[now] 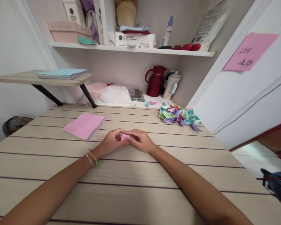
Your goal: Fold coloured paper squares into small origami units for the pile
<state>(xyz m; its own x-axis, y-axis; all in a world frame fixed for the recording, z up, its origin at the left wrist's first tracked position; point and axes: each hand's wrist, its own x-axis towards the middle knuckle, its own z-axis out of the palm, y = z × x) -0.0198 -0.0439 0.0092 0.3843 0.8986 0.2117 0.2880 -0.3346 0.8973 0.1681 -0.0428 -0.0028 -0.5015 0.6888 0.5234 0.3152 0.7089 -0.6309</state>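
Note:
My left hand [111,141] and my right hand [140,140] meet at the middle of the wooden table [131,187], fingers pinched together on a small folded piece of pink paper [125,137]. Most of that paper is hidden by my fingers. Just to the left of my left hand lies a stack of pink paper sheets [84,125]. A pile of several folded paper shapes [179,115] in green, purple, pink and blue sits at the far right of the table.
A small raised shelf [25,78] at the left carries blue sheets [62,73]. At the back stand a red jug [155,80], a lidded cup [172,84], a plastic bag [115,94] and a pink box [96,89]. A white door [248,93] with a pink note [249,51] closes the right side.

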